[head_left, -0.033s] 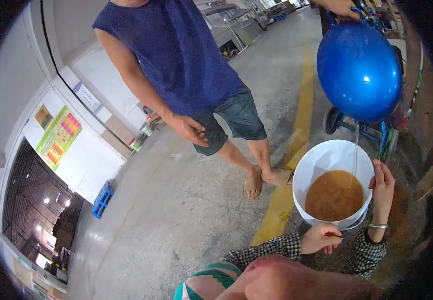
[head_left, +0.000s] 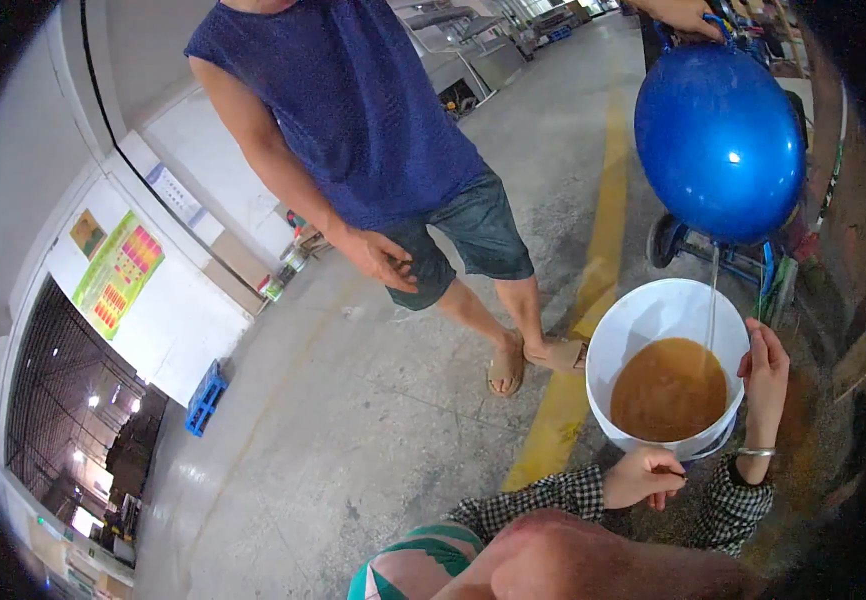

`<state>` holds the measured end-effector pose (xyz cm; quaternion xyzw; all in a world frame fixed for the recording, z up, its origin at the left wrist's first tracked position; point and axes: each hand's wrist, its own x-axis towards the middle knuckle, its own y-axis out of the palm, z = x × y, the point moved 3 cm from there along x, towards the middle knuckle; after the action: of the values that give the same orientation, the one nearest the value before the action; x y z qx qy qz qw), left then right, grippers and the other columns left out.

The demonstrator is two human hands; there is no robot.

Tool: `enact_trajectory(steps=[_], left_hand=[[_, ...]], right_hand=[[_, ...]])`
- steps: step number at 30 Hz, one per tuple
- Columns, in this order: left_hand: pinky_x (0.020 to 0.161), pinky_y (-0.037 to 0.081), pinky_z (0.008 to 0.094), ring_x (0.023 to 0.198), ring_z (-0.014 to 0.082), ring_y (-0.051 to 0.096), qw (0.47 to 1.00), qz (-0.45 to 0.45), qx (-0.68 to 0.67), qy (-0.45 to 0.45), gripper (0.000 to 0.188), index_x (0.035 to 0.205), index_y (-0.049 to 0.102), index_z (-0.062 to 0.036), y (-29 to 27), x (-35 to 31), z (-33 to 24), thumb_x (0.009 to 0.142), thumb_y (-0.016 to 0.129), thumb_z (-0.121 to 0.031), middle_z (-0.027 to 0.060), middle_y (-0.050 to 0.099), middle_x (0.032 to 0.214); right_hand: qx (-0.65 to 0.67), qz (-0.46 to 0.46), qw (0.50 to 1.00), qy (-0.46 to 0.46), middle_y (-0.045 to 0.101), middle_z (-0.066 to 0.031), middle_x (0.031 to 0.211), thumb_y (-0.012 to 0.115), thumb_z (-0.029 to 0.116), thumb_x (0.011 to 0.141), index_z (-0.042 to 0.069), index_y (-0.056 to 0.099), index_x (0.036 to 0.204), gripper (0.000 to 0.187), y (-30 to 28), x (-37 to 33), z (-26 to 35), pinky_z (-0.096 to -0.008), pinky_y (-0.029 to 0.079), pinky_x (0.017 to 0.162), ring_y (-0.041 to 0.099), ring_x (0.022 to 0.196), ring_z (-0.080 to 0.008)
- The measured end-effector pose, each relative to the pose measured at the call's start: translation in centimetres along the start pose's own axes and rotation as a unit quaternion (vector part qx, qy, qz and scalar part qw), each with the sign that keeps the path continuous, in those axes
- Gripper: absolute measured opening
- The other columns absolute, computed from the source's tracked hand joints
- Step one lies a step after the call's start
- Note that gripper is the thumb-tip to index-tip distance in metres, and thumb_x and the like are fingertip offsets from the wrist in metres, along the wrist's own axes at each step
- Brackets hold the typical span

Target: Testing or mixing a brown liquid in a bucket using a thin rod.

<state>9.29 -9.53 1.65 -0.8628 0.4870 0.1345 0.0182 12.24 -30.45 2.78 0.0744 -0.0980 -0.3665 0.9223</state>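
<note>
The left hand point(head_left: 643, 477) is positioned at the near side of the white bucket point(head_left: 605, 350), fingers curled inward, thumb drawn against them; whether it holds anything cannot be told. Its forearm, in a checked cloth sleeve point(head_left: 568, 495), extends from the lower left. The right hand point(head_left: 768, 368) is raised from a bent wrist, fingers together and slightly flexed at the bucket's right rim; whether they clamp the rim cannot be determined. A smooth metal bangle point(head_left: 756, 452) encircles that wrist. The round bucket contains opaque brown liquid point(head_left: 658, 400), fed by a thin stream point(head_left: 713, 280) from a glossy, rounded blue tank point(head_left: 718, 140). Beyond the bucket stands a co-worker point(head_left: 343, 110) in a sleeveless top; farther away, a blue pallet point(head_left: 206, 398) rests against a white wall point(head_left: 168, 340)
</note>
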Motion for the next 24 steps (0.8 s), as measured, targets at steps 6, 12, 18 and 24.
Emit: enact_trajectory(steps=[6,12,18,24], left_hand=[[0.043,0.045,0.0216,0.05,0.0104,0.056,1.0,0.007,0.008,-0.012,0.013,0.084,0.055,-0.0003,0.5,-0.2,0.3,0.081,0.058,-0.012,0.0038,0.055,0.067],[0.048,0.045,0.0209,0.057,0.009,0.057,0.999,-0.026,0.012,-0.043,0.012,0.088,0.055,-0.002,-0.9,-0.3,0.3,0.081,0.058,-0.011,0.0034,0.058,0.072],[0.05,0.047,0.0214,0.057,0.0101,0.057,0.998,-0.021,0.009,-0.052,0.01,0.088,0.053,-0.0003,-0.6,0.4,0.1,0.081,0.058,-0.006,0.005,0.058,0.071],[0.05,0.047,0.0218,0.057,0.0113,0.057,0.998,-0.034,-0.012,-0.046,0.011,0.089,0.053,0.0007,-0.3,0.3,0.3,0.081,0.057,-0.006,0.0063,0.058,0.073]], right_hand=[[0.0,0.02,0.999,0.027,0.043,0.006,0.052,0.047,0.024,0.089,0.005,0.059,0.104,0.028,0.3,-0.5,-0.1,-0.0178,0.025,0.04,0.034,0.044,-0.0016],[-0.01,-0.006,0.999,0.031,0.047,0.0046,0.057,0.049,0.018,0.087,0.003,0.06,0.1,0.023,1.6,-1.1,2.0,-0.019,0.031,0.044,0.039,0.048,-0.0035],[-0.018,0.011,0.999,0.048,0.048,0.0029,0.056,0.047,0.018,0.087,0.0,0.059,0.099,0.024,0.5,-0.8,1.4,-0.0195,0.033,0.045,0.042,0.048,-0.0043],[-0.013,-0.032,0.997,0.065,0.05,0.0004,0.056,0.046,0.016,0.087,-0.001,0.058,0.1,0.025,0.2,-1.6,1.2,-0.0187,0.032,0.046,0.044,0.049,-0.0046]])
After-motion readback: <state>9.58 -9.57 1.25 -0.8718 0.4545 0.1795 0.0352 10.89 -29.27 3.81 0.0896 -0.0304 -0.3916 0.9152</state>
